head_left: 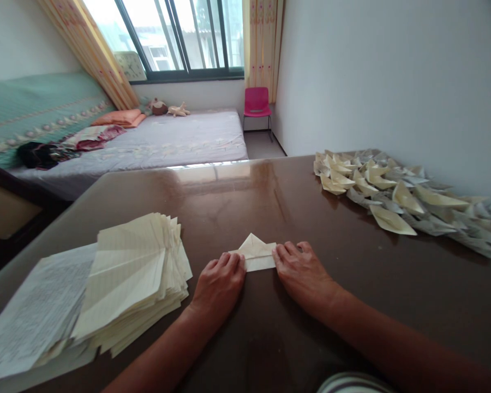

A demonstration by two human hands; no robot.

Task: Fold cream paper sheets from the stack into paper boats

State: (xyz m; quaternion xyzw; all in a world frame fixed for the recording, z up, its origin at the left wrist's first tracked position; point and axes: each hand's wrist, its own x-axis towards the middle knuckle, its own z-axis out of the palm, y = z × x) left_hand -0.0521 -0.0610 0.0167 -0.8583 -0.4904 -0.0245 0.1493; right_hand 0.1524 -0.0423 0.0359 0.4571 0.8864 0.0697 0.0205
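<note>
A partly folded sheet of cream paper (258, 263) lies flat on the table, its triangular peak pointing away from me and a folded strip along the near side. My left hand (223, 278) has its fingers closed over the left end of this paper. On the opposite end, my right hand (300, 273) grips the paper with fingers bent together. Both thumbs are mostly hidden, and the hands cover the two ends of the strip.
Left on the brown table (213, 207) is a stack of lined paper (123, 273) beside printed sheets (36, 305). Many folded paper boats (393, 218) are heaped at the right by the wall. Beyond the table stand a bed (196, 131) and a pink chair (257, 102).
</note>
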